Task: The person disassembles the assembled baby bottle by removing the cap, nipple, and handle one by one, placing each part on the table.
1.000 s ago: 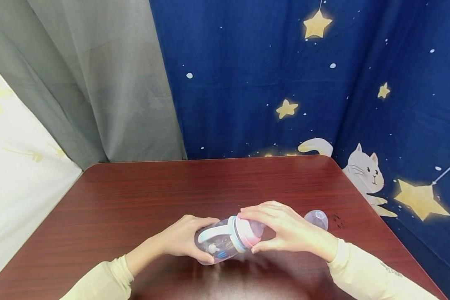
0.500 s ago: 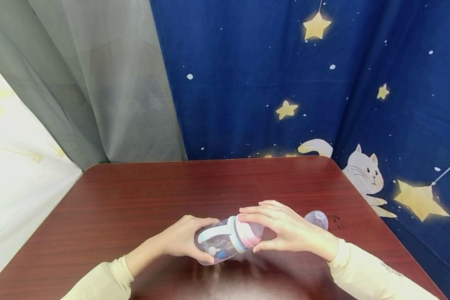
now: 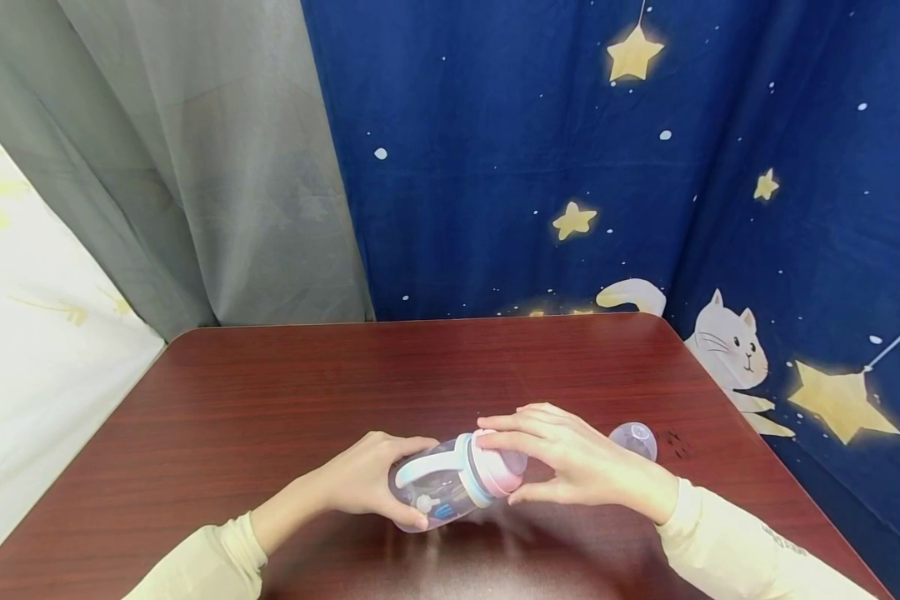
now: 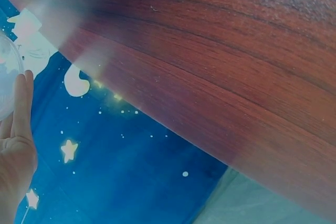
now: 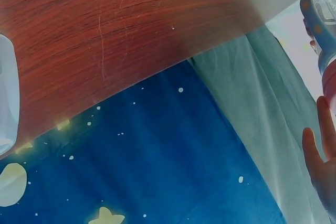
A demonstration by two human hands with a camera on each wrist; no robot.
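Note:
A clear baby bottle with pale blue handles and a pink collar lies tilted above the table, its top towards the right. My left hand grips the body near its base, thumb on the near side and fingers on the far side. Around the pink collar curve the fingers and thumb of my right hand, which partly cover the top. In the right wrist view the blue handle shows above my right fingers. The left wrist view catches only the rounded clear bottle end beside my left fingers.
A clear dome-shaped cap lies on the red-brown wooden table, just behind my right wrist. Dark specks mark the tabletop beside it. Blue star-patterned and grey curtains hang behind the far edge.
My right fingers and thumb have shifted very slightly on the pink collar. The left hand, the bottle body and the cap stay in place.

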